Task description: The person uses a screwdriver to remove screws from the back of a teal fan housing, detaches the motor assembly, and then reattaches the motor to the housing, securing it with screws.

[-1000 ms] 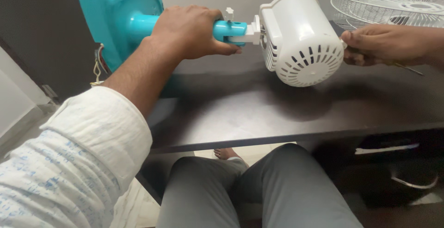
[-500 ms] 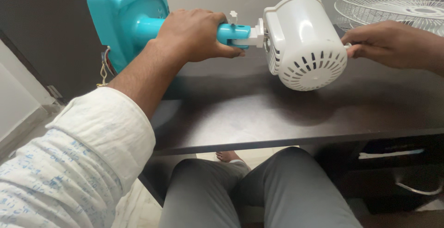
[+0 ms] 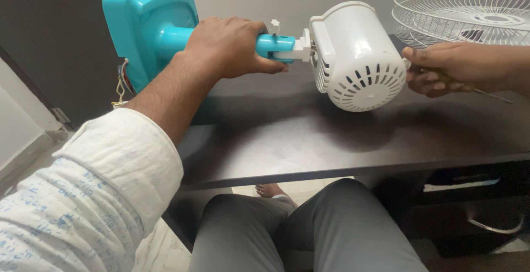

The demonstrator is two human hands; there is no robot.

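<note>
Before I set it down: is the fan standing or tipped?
Tipped: left hand holds its neck level, motor housing above the table.

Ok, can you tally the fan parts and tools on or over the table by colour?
Teal: 1, the fan base with its neck, gripped by the left hand.
White: 2, the motor housing and the wire grille.
Metal: 1, a thin tool in the right hand.
Total: 4
</note>
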